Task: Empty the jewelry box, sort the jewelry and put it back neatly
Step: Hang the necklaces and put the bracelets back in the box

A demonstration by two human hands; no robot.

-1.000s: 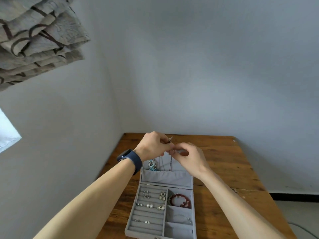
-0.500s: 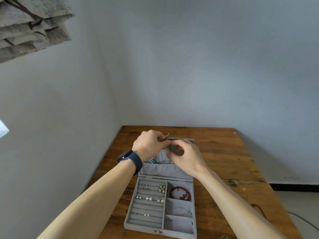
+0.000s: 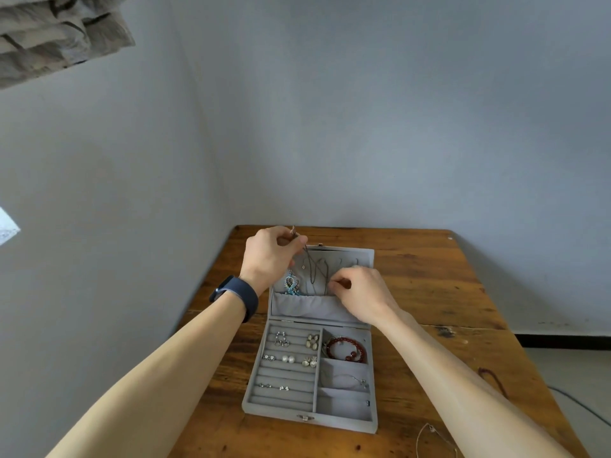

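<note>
Jewelry box [image 3: 337, 422], open on surface [image 3: 429, 276]; left hand [image 3: 269, 256] pinches necklace chain [image 3: 310, 269] at lid [image 3: 362, 256] top; right hand [image 3: 362, 292] pinches it lower, by lid pocket [image 3: 314, 307]; step, probably: hanging chain; next: tuck slack gently.

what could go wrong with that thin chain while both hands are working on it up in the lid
1. The thin chain runs in loops between the left hand and right hand; pulling could knot or snap it.
2. It hangs right beside the blue pendant in the lid, so the two may snag.
3. A loose chain lies near the front of the table beside the right forearm and could get swept off.
</note>
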